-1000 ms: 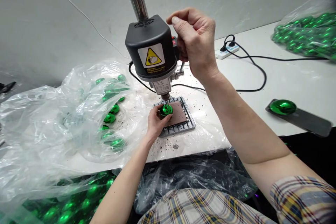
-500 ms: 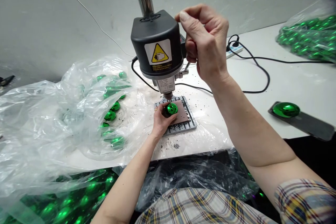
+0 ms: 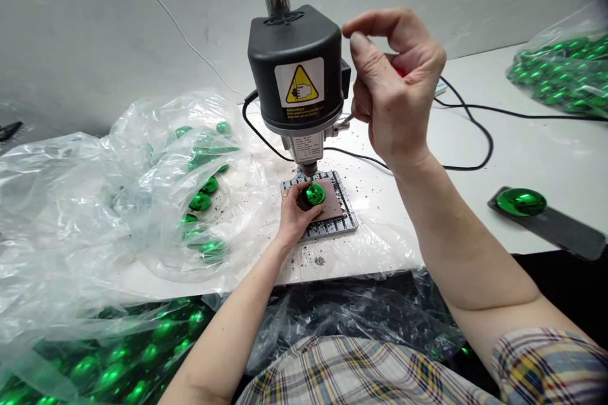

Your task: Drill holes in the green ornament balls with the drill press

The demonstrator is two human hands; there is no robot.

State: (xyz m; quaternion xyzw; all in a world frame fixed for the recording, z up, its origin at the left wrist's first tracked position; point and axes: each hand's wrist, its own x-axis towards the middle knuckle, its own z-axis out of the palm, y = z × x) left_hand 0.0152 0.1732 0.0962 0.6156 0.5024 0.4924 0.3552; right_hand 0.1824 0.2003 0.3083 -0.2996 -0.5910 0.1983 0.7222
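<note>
My left hand [image 3: 295,209] is closed around a shiny green bauble [image 3: 315,194], thumb and fingers at its sides. The bauble rests on a brown board [image 3: 332,197] on the slotted metal base [image 3: 349,221] of a small bench drill press [image 3: 294,69]. The chuck [image 3: 308,168] is just above the bauble; whether the bit touches it I cannot tell. My right hand [image 3: 399,85] is raised beside the black motor housing, fingers curled around a lever knob [image 3: 399,72], of which a bit of red shows. The rest of the knob is hidden by the hand.
Clear plastic sheeting [image 3: 95,202] with several green baubles [image 3: 199,201] spreads at left. A bag of green balls [image 3: 560,69] sits at back right. Half a green shell [image 3: 521,201] lies on a dark phone-like slab [image 3: 565,228]. A black cable [image 3: 475,120] crosses the table; dark shavings surround the base.
My right hand has shifted right, away from the motor housing, and some red now shows inside its grip. My left hand still holds the bauble in place. The whole view has shifted slightly.
</note>
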